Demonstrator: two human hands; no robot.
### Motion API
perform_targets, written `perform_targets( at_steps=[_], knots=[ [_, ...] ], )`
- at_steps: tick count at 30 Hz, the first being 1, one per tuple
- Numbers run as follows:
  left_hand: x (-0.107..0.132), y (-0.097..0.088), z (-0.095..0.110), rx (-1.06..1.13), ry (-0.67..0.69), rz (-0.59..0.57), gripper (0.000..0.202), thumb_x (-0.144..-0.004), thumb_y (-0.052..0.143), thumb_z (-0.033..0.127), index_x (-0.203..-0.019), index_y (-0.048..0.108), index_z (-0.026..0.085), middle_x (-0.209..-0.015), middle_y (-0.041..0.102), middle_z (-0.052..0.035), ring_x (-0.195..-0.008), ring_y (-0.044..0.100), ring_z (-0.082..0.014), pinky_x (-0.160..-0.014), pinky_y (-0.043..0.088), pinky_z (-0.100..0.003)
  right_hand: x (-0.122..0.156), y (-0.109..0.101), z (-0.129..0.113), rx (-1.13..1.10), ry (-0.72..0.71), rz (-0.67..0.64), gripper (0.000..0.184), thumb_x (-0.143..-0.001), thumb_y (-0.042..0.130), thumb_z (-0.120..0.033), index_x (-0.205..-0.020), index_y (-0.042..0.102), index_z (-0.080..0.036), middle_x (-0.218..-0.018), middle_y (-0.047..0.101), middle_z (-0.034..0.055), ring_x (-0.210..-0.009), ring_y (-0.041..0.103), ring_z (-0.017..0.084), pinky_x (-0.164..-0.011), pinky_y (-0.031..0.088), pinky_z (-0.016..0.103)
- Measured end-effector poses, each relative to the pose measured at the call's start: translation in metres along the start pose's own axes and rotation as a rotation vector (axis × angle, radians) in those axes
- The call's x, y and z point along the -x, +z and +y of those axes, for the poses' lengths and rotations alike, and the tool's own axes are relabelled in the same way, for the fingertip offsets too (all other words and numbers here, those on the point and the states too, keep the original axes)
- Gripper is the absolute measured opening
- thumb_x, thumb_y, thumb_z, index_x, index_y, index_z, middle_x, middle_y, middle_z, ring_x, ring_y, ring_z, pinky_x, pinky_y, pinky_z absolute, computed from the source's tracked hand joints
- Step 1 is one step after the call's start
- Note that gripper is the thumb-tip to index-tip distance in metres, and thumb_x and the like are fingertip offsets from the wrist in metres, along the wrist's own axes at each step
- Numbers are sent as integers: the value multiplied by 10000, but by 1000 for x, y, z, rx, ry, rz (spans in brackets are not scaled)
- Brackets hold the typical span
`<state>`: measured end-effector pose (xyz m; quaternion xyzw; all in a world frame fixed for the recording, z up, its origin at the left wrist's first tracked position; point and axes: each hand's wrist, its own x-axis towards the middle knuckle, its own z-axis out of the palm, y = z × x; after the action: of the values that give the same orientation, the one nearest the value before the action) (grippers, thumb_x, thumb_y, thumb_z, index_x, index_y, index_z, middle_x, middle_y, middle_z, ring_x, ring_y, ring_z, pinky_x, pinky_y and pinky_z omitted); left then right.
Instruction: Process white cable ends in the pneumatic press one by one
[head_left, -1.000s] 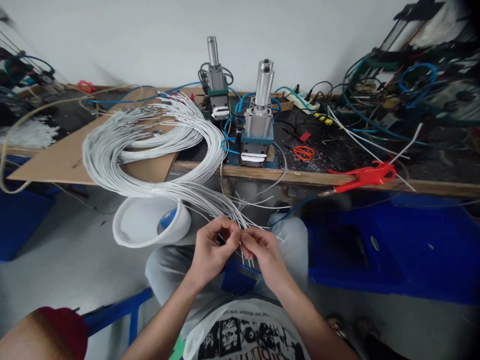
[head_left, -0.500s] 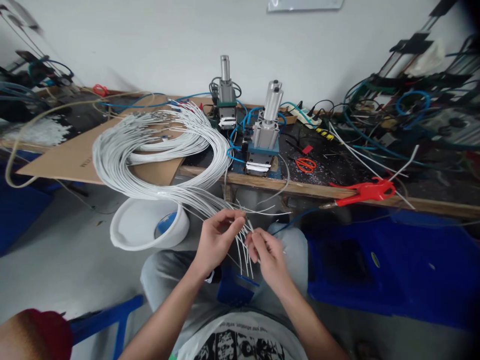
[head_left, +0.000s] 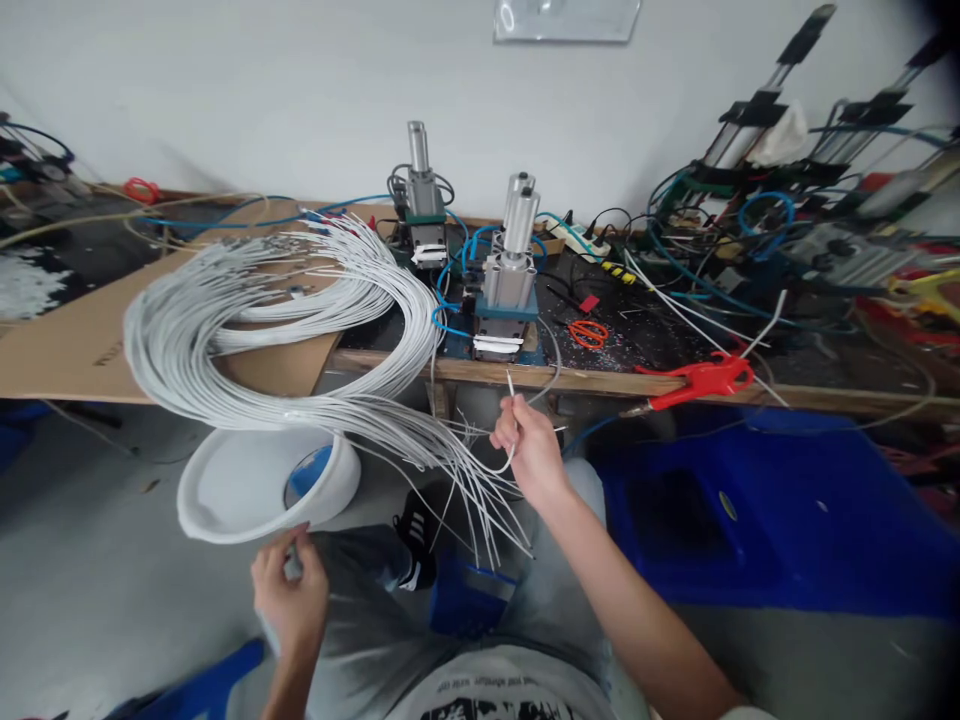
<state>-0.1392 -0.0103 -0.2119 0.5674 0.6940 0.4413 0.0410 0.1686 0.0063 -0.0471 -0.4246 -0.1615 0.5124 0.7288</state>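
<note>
My right hand (head_left: 531, 450) pinches one white wire (head_left: 511, 386) near its end. The wire's tip points up toward the bench edge, below the front pneumatic press (head_left: 506, 290). Its other wires hang loose in a fan around my knees, trailing from the large coiled bundle of white wires (head_left: 172, 320). My left hand (head_left: 291, 590) is away from the bundle, beside the white bucket (head_left: 196, 515). Its thumb and forefinger curl together in a pinch, and whatever may be between them is too small to make out.
A cardboard sheet (head_left: 45, 355) lies under the coil. A second press (head_left: 426, 205) stands behind. Orange-handled scissors (head_left: 587, 334), a red air gun (head_left: 701, 380) and a power strip (head_left: 581, 240) are on the bench (head_left: 600, 380). Blue plastic (head_left: 810, 510) lies below right.
My left hand has left the wires and moved down and left beside the bucket. My right hand has risen slightly with one wire, its end now upward. The view has shifted right.
</note>
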Motion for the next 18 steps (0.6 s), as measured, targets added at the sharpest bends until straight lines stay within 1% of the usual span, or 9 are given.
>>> perform_targets(
  at_steps=[2, 3, 4, 6, 8, 10, 15, 18],
  knots=[
    [17, 3, -34, -87, 111, -12, 309, -917, 481, 371, -957, 691, 147, -959, 677, -91, -930, 601, -217, -894, 454, -354, -9, 5, -4, -41, 10, 44, 249, -858, 684, -376, -776, 616, -151, -432, 346, -90, -428, 291, 67, -491, 299, 222],
    [24, 5, -47, -110, 144, -16, 312, -918, 472, 368, -937, 689, 144, -951, 676, -95, -925, 604, -221, -891, 455, -363, -12, 7, -5, -50, 13, 64, 230, -899, 634, -344, -775, 609, -152, -433, 340, -89, -427, 291, 68, -489, 298, 217],
    [29, 7, -56, -126, 150, -13, 317, -920, 464, 365, -932, 688, 142, -948, 675, -98, -922, 604, -224, -892, 456, -370, -16, 9, -7, -54, 18, 80, 229, -935, 583, -315, -774, 602, -154, -435, 336, -88, -426, 292, 68, -488, 297, 213],
    [36, 11, -67, -143, 138, 2, 320, -920, 460, 359, -932, 691, 138, -948, 673, -101, -914, 603, -223, -884, 462, -373, -22, 13, -10, -65, 38, 114, 266, -987, 489, -269, -769, 589, -154, -436, 326, -88, -420, 293, 67, -485, 295, 206],
    [38, 13, -70, -147, 134, 7, 322, -920, 460, 353, -928, 696, 135, -942, 672, -102, -906, 604, -219, -872, 470, -365, -27, 17, -13, -76, 64, 146, 297, -1013, 429, -237, -767, 574, -154, -437, 317, -90, -410, 289, 64, -481, 293, 201],
    [36, 14, -68, -146, 149, -9, 325, -923, 459, 347, -917, 703, 132, -927, 674, -100, -893, 609, -214, -856, 477, -355, -32, 21, -15, -89, 88, 174, 308, -1024, 404, -221, -767, 562, -152, -440, 314, -94, -404, 290, 60, -476, 294, 195],
    [34, 13, -65, -136, 156, -29, 326, -925, 468, 334, -893, 713, 122, -913, 686, -100, -862, 628, -207, -817, 491, -339, -37, 28, -18, -105, 107, 222, 319, -1037, 393, -234, -772, 548, -145, -439, 310, -101, -392, 281, 52, -457, 280, 183],
    [35, 12, -65, -133, 151, -25, 323, -923, 467, 330, -886, 713, 123, -910, 691, -101, -866, 632, -209, -833, 492, -346, -38, 31, -20, -99, 91, 233, 320, -1039, 396, -239, -775, 551, -144, -438, 313, -101, -394, 283, 51, -457, 279, 183]
  ],
)
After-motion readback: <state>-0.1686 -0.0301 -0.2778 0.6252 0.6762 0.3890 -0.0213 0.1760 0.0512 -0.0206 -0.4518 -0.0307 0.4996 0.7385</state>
